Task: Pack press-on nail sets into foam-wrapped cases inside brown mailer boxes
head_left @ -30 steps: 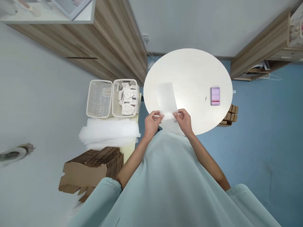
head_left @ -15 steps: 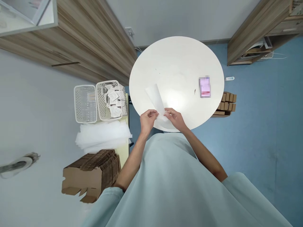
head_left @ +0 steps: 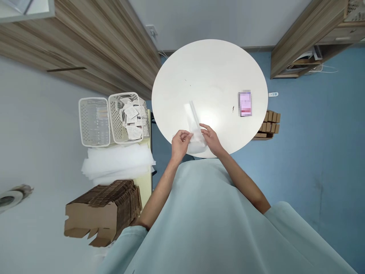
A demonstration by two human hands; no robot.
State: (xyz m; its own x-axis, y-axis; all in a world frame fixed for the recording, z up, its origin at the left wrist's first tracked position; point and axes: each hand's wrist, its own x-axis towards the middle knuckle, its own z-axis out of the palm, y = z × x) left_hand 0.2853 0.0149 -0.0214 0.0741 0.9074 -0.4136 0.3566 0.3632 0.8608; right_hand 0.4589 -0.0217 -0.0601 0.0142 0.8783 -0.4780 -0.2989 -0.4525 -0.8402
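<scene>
A thin white translucent foam sheet (head_left: 192,118) stands up from the near edge of the round white table (head_left: 222,68), folded or curled along its length. Whether it is a flat sheet or a bag, I cannot tell. My left hand (head_left: 180,143) pinches its lower left side between thumb and fingers. At its right edge is my right hand (head_left: 211,139), thumb and fingers bent around that edge, more loosely than the left. The sheet's lower part spreads over the tabletop between both hands.
A pixelated pink-purple item (head_left: 245,103) lies on the table's right. Left of it stand white baskets, one holding paper packets (head_left: 131,118), a stack of white foam sheets (head_left: 118,161) and flattened cardboard boxes (head_left: 99,215). Small brown boxes (head_left: 268,123) sit beyond the table's right edge.
The sheet has turned more upright and its fold has opened wider. My right hand has shifted slightly to the sheet's right edge, its fingers looser. The view has moved a little.
</scene>
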